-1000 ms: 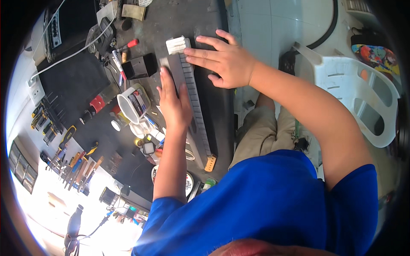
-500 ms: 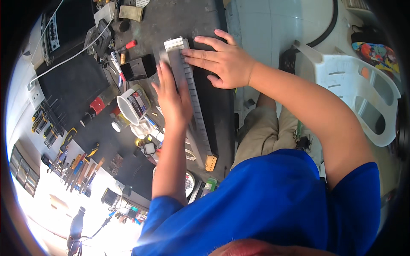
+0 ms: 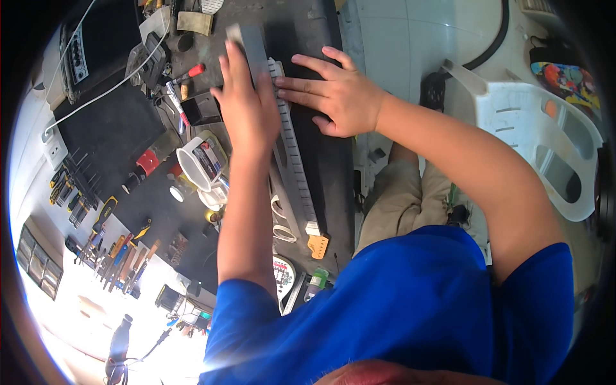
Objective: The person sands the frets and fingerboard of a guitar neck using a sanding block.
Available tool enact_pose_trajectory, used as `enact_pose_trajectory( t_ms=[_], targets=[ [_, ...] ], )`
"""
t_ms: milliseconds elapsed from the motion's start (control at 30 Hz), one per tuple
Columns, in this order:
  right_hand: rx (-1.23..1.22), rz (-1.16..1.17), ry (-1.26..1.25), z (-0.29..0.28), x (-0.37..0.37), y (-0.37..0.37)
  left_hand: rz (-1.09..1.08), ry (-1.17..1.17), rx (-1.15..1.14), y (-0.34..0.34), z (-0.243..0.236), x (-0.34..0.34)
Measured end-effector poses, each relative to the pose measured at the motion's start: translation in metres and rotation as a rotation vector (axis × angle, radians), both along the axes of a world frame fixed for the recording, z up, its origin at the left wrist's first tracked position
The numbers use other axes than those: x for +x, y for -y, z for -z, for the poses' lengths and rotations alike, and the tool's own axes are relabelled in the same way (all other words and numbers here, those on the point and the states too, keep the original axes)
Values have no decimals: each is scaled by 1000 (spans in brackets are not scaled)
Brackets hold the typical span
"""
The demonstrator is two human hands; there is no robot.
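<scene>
Grey block (image 3: 251,43) under left hand (image 3: 247,109), neck (image 3: 296,173) beside

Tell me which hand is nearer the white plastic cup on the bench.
Left. The left hand presses a grey block on the long fretted neck, just above the white plastic cup. The right hand lies across the neck, farther away.

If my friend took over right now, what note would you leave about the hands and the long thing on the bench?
Left hand: pressed on a grey block that lies along the guitar neck.
Right hand: flat on the neck's upper end, holding it down.
The neck lies lengthwise on the dark workbench, its headstock end toward the person.
A white cup and tools sit to the left.
Done: neck laid out, block set near its far end.
Left: cannot tell how much of the neck is worked.
</scene>
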State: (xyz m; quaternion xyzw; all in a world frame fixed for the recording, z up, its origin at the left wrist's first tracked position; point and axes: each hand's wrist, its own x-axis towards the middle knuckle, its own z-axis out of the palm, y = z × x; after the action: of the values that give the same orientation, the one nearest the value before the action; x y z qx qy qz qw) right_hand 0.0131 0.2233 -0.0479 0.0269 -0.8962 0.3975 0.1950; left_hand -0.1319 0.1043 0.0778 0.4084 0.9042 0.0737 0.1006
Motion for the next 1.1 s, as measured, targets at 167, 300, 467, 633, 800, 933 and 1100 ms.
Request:
enact_pose_trajectory(
  t_ms=[167,300,467,633,800,933,1100],
  targets=[
    [13,8,53,7,18,-8,6,43,5,45,20,48],
    [-14,12,-18,8,16,-4,-56,77,-5,75,14,69],
    [-4,-18,-1,-1,4,-7,-49,-6,52,-28,0,6],
    [5,20,-14,6,14,-6,-80,64,-56,67,10,67],
    [-62,29,36,-4,6,-5,-38,83,9,5,6,21],
    [-177,318,277,-45,-21,-19,-120,124,7,-4,5,17],
    [182,405,340,-49,-39,-30,-207,198,-35,-3,5,26]
  ],
)
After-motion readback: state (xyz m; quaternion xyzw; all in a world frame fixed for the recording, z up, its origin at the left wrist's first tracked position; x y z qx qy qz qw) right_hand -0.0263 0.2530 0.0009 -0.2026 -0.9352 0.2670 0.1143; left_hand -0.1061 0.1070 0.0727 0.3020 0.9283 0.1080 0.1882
